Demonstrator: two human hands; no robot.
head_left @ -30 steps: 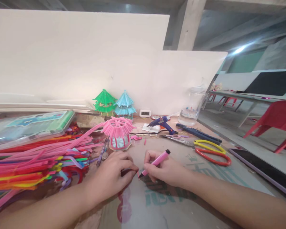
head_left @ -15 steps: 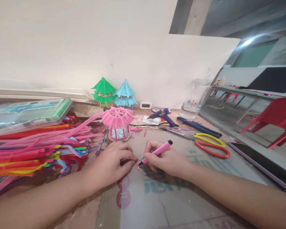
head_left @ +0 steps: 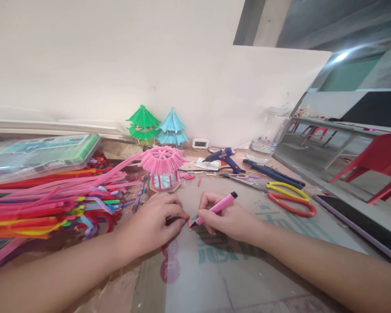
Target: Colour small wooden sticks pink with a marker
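My right hand grips a pink marker pen, its dark tip down on a short pink straw piece. My left hand is closed, its fingertips pinching that straw piece against the clear sheet on the table. Just beyond both hands stands a small pink straw pavilion. Behind it are a green straw tower and a blue straw tower against the white wall.
A big pile of coloured straws lies at the left, under a clear plastic box. A blue glue gun, dark pliers, yellow and red scissors and a plastic bottle sit at the right. A dark tablet lies near the table's right edge.
The view dropped a little a second ago, then steadied. Both hands stay together on the straw piece; the marker has barely shifted.
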